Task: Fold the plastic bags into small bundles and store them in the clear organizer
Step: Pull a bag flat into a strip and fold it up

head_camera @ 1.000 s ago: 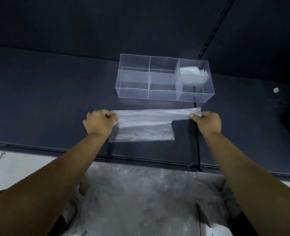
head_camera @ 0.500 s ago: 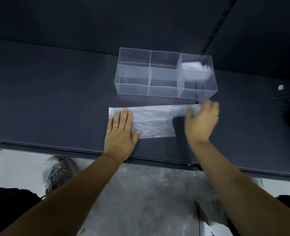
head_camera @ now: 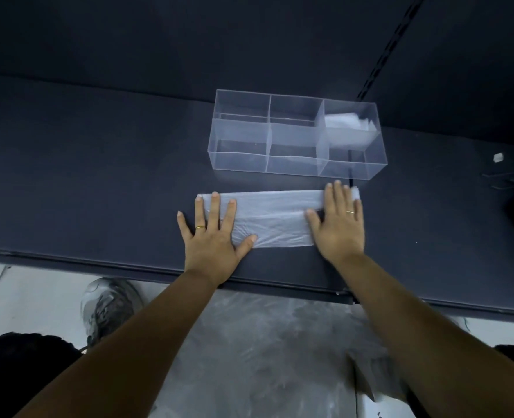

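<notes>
Head view: your left hand point(head_camera: 212, 236) and right hand point(head_camera: 338, 227), fingers straight and spread, flatten the translucent white plastic bag point(head_camera: 274, 217), a half-folded strip on the dark table point(head_camera: 99, 176) just before the clear compartmented organizer point(head_camera: 240, 159). White folded bundles point(head_camera: 343, 122) occupy its far right compartment; this bag probably needs further folding.

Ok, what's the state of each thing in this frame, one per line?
Bag: folded into a flat strip, lying on the table.
Left hand: flat, pressing the bag's left end.
Right hand: flat, pressing the bag's right end.
Organizer: open-topped, bundles in its right-end compartment.
</notes>
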